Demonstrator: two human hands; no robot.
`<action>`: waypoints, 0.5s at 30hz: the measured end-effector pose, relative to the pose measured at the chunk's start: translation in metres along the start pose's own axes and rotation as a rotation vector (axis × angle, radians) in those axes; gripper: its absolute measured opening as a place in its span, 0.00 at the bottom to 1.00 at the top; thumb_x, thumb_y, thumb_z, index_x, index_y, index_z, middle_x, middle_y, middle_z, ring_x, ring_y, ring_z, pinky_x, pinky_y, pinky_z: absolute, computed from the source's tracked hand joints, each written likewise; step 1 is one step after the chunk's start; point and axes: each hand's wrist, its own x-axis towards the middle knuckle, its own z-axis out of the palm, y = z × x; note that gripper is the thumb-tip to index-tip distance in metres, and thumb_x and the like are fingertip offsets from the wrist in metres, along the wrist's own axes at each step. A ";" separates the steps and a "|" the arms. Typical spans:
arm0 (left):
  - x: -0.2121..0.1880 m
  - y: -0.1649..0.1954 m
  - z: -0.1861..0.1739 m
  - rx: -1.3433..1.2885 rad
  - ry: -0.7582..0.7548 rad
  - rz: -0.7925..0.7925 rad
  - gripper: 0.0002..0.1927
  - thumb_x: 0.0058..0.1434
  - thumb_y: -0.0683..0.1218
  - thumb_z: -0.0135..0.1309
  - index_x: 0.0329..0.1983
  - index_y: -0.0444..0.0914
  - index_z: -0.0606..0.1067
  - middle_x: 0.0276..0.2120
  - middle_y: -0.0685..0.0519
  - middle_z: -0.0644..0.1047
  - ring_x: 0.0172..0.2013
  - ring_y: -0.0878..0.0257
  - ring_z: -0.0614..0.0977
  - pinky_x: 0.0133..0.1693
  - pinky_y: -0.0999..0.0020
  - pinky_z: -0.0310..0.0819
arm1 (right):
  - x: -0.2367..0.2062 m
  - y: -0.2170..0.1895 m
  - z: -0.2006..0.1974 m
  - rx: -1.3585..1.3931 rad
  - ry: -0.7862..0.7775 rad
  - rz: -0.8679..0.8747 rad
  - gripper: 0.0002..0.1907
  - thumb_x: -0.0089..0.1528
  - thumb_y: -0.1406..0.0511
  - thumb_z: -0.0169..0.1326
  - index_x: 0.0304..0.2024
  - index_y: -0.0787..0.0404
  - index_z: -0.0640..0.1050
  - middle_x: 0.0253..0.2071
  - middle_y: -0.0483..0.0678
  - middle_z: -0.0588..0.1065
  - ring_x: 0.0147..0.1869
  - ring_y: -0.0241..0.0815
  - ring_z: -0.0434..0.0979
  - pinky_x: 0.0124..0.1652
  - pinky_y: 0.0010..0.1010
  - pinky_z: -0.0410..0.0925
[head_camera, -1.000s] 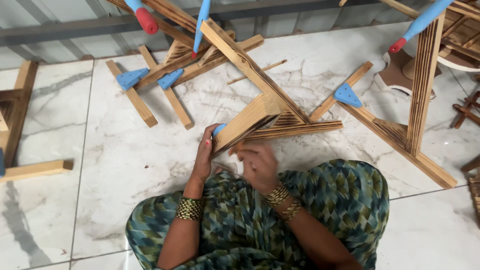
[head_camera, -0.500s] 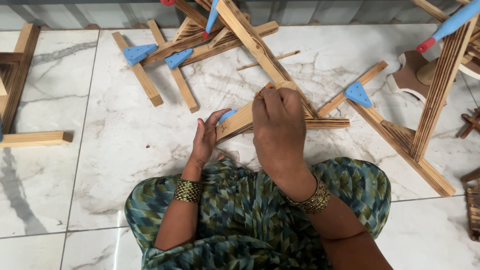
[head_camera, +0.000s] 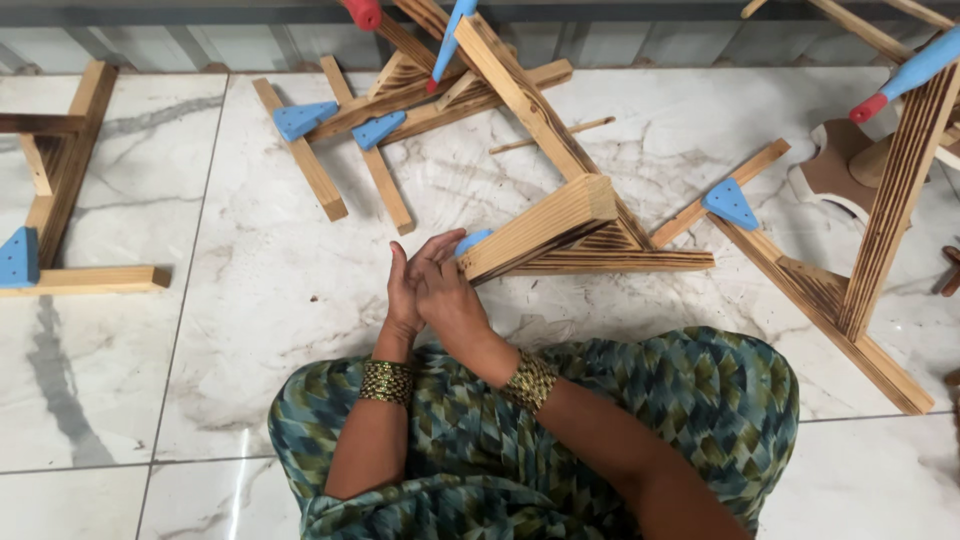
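Sitting on the marble floor (head_camera: 200, 330), a person is seen from above with both hands brought together at the near end of a wooden bar (head_camera: 535, 225). The left hand (head_camera: 405, 290) is held half open, fingers upright and pressed flat against the bar's end; nothing is enclosed by it. The right hand (head_camera: 452, 300) is curled over the same end, fingers bent down around the wood and a small blue corner piece (head_camera: 472, 241) showing just above them; whether that piece is actually gripped cannot be told. The bar lies at scene centre, just beyond the patterned lap (head_camera: 560, 440), its far end resting on a wooden triangular frame (head_camera: 590, 255). Long axis noted: low near-left end at the hands, rising to the far right; the cut end face points far-right and is tilted upward. Judgement on handling: the seating of the blue piece is best done with the left palm kept as a backstop while pressure is applied along the bar's axis, not across it, so that the bar is not levered off the frame. The free end should be kept supported on the frame to prevent twisting. Lying around: a further frame with blue brackets (head_camera: 330, 120) far left, a long slatted frame (head_camera: 850, 290) right, another frame (head_camera: 60, 180) at the left edge.
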 end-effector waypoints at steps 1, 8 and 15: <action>0.000 -0.001 -0.001 0.026 0.002 -0.005 0.53 0.67 0.77 0.21 0.70 0.29 0.65 0.69 0.41 0.67 0.70 0.52 0.67 0.71 0.58 0.55 | -0.008 0.002 -0.002 0.090 -0.020 -0.016 0.18 0.44 0.71 0.59 0.37 0.69 0.82 0.45 0.56 0.76 0.50 0.55 0.72 0.44 0.34 0.72; 0.006 -0.004 0.033 0.726 0.106 0.120 0.35 0.70 0.65 0.44 0.67 0.34 0.68 0.61 0.42 0.74 0.61 0.48 0.74 0.64 0.54 0.65 | -0.036 0.053 -0.104 0.795 0.219 0.087 0.11 0.54 0.77 0.59 0.36 0.60 0.80 0.44 0.45 0.77 0.50 0.49 0.74 0.49 0.38 0.69; 0.028 0.030 0.128 1.154 0.044 0.633 0.38 0.64 0.56 0.56 0.72 0.34 0.63 0.63 0.39 0.72 0.63 0.40 0.71 0.66 0.51 0.61 | -0.031 0.106 -0.213 0.442 0.655 0.367 0.15 0.62 0.80 0.57 0.48 0.62 0.81 0.46 0.48 0.76 0.47 0.48 0.75 0.48 0.34 0.70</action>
